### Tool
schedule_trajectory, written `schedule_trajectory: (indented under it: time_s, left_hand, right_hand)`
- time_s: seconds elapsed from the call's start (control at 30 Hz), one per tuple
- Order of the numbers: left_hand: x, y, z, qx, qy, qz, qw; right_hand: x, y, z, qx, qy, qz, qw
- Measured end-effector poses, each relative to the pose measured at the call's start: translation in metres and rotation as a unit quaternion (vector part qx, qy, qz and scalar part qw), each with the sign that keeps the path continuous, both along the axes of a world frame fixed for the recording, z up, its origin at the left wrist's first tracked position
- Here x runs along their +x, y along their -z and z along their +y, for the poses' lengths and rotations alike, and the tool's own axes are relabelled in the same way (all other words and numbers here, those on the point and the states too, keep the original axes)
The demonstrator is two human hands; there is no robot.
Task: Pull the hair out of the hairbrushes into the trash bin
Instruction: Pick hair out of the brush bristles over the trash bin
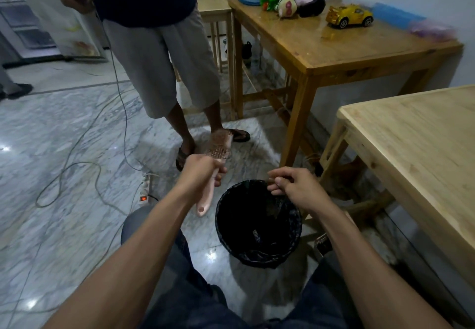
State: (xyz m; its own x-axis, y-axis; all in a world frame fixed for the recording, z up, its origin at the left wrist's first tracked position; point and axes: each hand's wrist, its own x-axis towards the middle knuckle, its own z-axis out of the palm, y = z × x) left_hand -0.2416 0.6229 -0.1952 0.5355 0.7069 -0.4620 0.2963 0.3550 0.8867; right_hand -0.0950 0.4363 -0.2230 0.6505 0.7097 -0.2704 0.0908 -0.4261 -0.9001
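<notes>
My left hand (pixel 201 172) grips the handle of a pink hairbrush (pixel 218 146), whose bristled head points up and away from me, left of the bin. A black-lined trash bin (pixel 258 223) stands on the floor between my knees. My right hand (pixel 290 183) hovers over the bin's far right rim with thumb and fingers pinched together. Thin dark strands of hair seem to be caught between those fingertips, though they are hard to make out against the bin.
A person in grey shorts and sandals (pixel 164 71) stands just beyond the brush. Cables and a power strip (pixel 146 187) lie on the marble floor to the left. A light wooden table (pixel 416 159) is at my right; another table (pixel 334 43) holds toys.
</notes>
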Motion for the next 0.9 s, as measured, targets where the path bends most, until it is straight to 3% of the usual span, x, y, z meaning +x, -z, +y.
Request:
schedule_trajectory:
  time_s: [0.13,0.33,0.5,0.7,0.9]
  left_hand:
    - [0.001,0.001,-0.014,0.044,0.057,0.021,0.997]
    - [0.003,0.011,-0.021,0.074,0.138,0.065,0.985]
    - [0.002,0.015,-0.028,0.140,0.195,0.108,0.965]
    - [0.010,0.014,-0.040,0.193,0.196,0.116,0.954]
    - [0.008,0.017,-0.040,0.267,0.232,0.118,0.928]
  right_hand:
    - [0.003,-0.003,0.005,-0.042,-0.004,-0.023,0.999]
    - [0.005,-0.015,0.002,-0.112,-0.056,-0.169,0.978]
    - [0.004,-0.021,0.001,-0.077,-0.005,-0.161,0.984]
    - [-0.004,-0.032,0.009,0.020,0.001,-0.186,0.982]
    - [-0.008,-0.032,0.016,0.020,0.019,-0.234,0.972]
